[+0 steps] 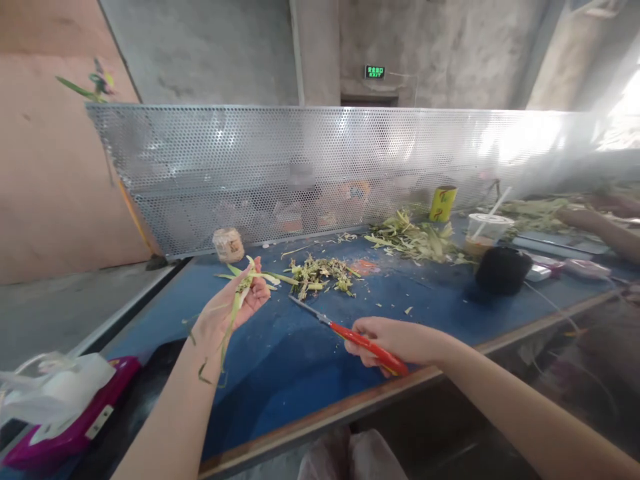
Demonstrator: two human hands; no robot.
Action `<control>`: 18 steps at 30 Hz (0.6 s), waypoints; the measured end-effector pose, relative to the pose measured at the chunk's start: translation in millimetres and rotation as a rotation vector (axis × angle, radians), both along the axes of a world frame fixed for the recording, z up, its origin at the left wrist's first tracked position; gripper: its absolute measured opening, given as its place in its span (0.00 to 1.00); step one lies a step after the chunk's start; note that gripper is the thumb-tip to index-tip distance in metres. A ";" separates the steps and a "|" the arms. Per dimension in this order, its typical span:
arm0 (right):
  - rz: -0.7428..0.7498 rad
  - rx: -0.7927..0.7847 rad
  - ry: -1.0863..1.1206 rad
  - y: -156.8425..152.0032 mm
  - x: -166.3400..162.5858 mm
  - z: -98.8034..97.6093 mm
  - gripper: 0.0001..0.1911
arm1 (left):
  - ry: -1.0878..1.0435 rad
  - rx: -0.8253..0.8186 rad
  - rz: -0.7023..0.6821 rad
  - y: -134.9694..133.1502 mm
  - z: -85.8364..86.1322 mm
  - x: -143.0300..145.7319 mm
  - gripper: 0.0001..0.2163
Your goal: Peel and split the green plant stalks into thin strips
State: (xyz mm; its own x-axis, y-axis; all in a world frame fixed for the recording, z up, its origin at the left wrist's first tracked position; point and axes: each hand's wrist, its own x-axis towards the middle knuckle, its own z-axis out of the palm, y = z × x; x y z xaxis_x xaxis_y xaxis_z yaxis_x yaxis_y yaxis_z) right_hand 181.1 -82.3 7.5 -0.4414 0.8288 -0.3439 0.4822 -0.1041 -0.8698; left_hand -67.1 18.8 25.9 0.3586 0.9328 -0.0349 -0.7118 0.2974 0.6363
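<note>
My left hand point(250, 293) is closed around a small bunch of pale green plant stems point(243, 288), palm turned up, with thin strands trailing down over the wrist. In my right hand point(383, 339) is a pair of red-handled scissors point(367, 343), fingers wrapped round the grips. Their narrow metal blades point up and left toward a pile of green and brown plant cuttings point(323, 275). The blade tips stay apart from the stems in my left hand. Several cut stalks lie beside that hand on the blue tabletop point(280, 373).
Behind stands a perforated metal panel point(260, 173). Leafy trimmings point(415, 239), a yellow can point(443, 204), a lidded cup with straw point(487, 230) and a black round object point(503, 270) sit at right. A roll point(228, 245) is at left, a magenta device point(75, 420) nearer. Another person's arm point(595, 227) reaches in at far right.
</note>
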 end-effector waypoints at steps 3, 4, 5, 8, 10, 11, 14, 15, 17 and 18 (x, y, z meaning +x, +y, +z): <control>0.065 -0.169 0.336 5.1 -10.2 -5.7 0.26 | -0.044 -0.001 -0.002 3.4 -2.3 -3.6 0.10; 0.105 -0.234 0.422 6.5 -12.7 -7.1 0.28 | -0.061 -0.005 0.000 4.8 -3.1 -4.5 0.10; 0.142 -0.294 0.487 7.8 -15.3 -8.2 0.30 | -0.075 -0.009 0.002 6.1 -3.9 -5.3 0.10; 0.191 -0.406 0.596 10.9 -24.1 -10.3 0.34 | -0.096 -0.011 -0.003 8.9 -5.6 -6.9 0.10; 0.210 -0.439 0.631 13.0 -30.9 -11.8 0.35 | -0.098 -0.010 0.003 9.0 -5.6 -7.1 0.10; 0.208 -0.443 0.643 14.1 -34.1 -12.7 0.35 | -0.094 -0.010 0.011 8.6 -5.2 -7.1 0.10; 0.176 -0.462 0.676 17.8 -41.1 -15.6 0.36 | -0.071 -0.010 0.012 7.7 -4.2 -7.0 0.11; 0.167 -0.473 0.698 19.0 -42.6 -16.4 0.35 | -0.062 -0.009 -0.001 8.0 -4.3 -7.1 0.11; 0.162 -0.503 0.751 21.4 -44.6 -17.3 0.34 | -0.048 -0.001 -0.041 9.2 -5.4 -7.4 0.11; 0.159 -0.510 0.772 22.6 -45.5 -17.3 0.33 | -0.044 0.005 -0.056 9.7 -6.1 -7.6 0.10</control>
State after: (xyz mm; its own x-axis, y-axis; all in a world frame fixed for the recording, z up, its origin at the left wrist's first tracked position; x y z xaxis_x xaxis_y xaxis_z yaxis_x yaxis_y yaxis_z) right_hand 135.6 -59.7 -9.8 -0.7943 0.5686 -0.2139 -0.1678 -0.5438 -0.8223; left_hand -74.7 28.5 19.8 0.4110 0.9115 -0.0137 -0.7216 0.3345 0.6061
